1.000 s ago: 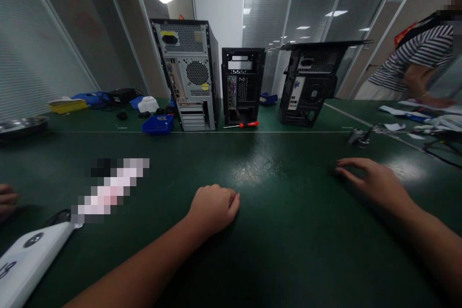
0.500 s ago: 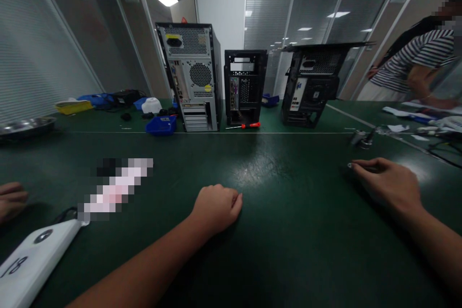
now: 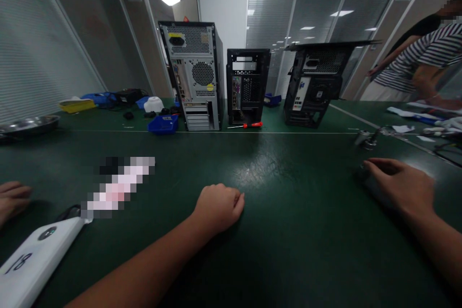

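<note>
Both hands resting on green table [image 3: 288,231], nothing lifted.
Left hand [image 3: 218,207] curled into a loose fist, knuckles down, empty. Right hand [image 3: 402,186] palm-down, fingers [image 3: 378,165] pinched low at the mat; whether they hold anything, cannot tell. Small metal part [image 3: 366,139] lies just beyond fingertips, apart.

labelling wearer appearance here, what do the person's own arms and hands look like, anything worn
Both forearms are bare with no sleeves in view. The left hand and right hand wear no gloves, and no rings, watch or wristband show on either. No cables, straps or markings are visible on them.
</note>
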A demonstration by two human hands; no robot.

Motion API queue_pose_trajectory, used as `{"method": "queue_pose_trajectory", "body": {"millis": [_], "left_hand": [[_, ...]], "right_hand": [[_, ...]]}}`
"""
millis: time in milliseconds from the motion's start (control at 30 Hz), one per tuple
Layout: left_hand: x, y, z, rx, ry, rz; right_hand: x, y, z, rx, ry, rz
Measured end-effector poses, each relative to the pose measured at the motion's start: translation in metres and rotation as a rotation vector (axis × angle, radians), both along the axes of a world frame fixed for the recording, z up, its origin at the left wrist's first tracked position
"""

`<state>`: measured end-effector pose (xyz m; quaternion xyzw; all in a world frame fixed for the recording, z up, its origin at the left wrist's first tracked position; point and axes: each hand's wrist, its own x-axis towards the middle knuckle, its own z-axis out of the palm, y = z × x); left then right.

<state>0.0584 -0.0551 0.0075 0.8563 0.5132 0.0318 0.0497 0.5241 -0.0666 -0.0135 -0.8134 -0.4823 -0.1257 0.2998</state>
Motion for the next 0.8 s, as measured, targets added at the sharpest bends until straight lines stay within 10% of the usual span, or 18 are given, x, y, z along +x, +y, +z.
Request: {"method": "queue_pose_trajectory", "body": {"millis": [800], "left_hand": [[-0.0016, -0.0002, -0.0016, 0.0, -0.012, -0.017]], "right_hand": [[0.0052, 0.0024, -0.0056, 0.048, -0.038, 0.031]]}}
